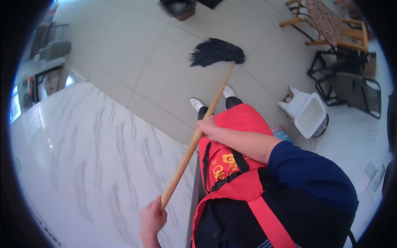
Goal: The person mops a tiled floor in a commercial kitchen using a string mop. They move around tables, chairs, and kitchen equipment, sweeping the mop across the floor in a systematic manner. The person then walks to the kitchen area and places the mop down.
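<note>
A mop's wooden handle (183, 159) runs slantwise from the lower middle of the picture up to its dark strand head (217, 52), which lies spread on the tiled floor. Near the handle's upper end, my left hand (153, 215) is closed around the wood. Farther down, beside the red apron (245, 121), my right hand (206, 126) grips the same handle. The mop head lies beyond my white shoes (229, 91). The joint between handle and strands is blurred.
White marble-look panelling (102, 155) borders the floor on the left. At right stand a white plastic stool-like item (310, 114), a folded black-framed chair (353, 90) and a wooden chair (353, 34). A dark-topped brown container (186, 12) is at the top.
</note>
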### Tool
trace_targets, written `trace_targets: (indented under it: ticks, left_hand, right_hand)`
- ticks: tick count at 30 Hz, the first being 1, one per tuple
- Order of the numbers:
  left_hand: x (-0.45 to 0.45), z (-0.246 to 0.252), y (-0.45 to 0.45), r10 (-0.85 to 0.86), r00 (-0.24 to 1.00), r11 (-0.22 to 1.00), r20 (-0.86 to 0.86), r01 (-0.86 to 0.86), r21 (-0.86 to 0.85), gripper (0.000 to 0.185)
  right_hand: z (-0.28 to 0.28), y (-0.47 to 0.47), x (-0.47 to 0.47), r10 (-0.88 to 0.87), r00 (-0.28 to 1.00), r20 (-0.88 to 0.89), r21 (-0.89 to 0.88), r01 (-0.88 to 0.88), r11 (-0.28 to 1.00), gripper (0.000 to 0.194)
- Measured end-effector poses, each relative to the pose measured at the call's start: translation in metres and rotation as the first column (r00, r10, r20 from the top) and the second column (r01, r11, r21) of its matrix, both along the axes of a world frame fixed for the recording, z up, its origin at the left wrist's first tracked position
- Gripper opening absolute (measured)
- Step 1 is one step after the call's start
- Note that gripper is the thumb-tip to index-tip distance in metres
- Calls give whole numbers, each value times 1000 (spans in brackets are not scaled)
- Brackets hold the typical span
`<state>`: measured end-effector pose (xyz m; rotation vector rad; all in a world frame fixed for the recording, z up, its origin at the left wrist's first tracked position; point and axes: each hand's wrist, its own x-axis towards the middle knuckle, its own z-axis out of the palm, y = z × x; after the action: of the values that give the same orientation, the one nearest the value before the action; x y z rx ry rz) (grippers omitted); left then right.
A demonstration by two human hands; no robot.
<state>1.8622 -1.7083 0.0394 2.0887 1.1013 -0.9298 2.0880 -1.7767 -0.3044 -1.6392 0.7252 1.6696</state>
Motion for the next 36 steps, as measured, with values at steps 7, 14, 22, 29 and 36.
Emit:
trace_targets:
  ticks: [7,14,22,29,36]
  left_hand:
    - [139,-111,24,-456,873,883,175,467,-31,40]
    - [136,-112,32,-443,879,896,173,443,45,42]
    - [76,8,74,-281,945,877,170,180,445,16]
    - [112,56,129,-290,936,863,197,167,478,13]
    - [146,-20,125,-123,930,974,348,45,223,7]
  right_hand:
    - [-93,-134,111,-355,916,187,-249,394,885,17]
    - [-131,-114,81,-359,894,267,-305,432,848,24]
    - [-37,58,-37,-452,856,-252,6,469,883,42]
    - [11,83,-22,-595,732,-334,78,650,756,38]
    - [-22,-5,21,-713,699,52,-132,713,689,46]
